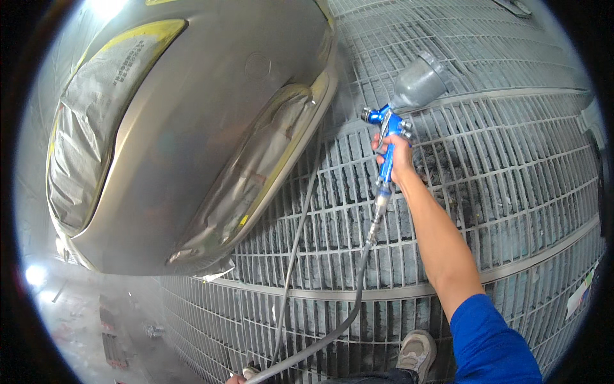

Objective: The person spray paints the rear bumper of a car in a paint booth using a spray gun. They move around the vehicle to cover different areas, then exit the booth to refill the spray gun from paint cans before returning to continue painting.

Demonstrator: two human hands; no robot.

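My right hand (401,157) is wrapped round the blue handle of a spray gun (387,121), with fingers at the trigger. A translucent grey paint cup (419,83) sits tilted on top of the gun. Its nozzle points left, toward a grey car bumper (192,134), and stands apart from it. From the gun's lower end a grey air hose (350,313) curves down to the lower edge. There my left hand (236,379) is closed on the hose; only a small part of it shows. Masking film (96,128) with yellow tape covers the bumper's openings.
Metal floor grating (511,160) spreads beneath and right of the bumper. A thin stand leg or pole (297,243) slants down from behind the bumper. My shoe (417,352) stands on the grating. A bright lamp (36,275) glows at the far left.
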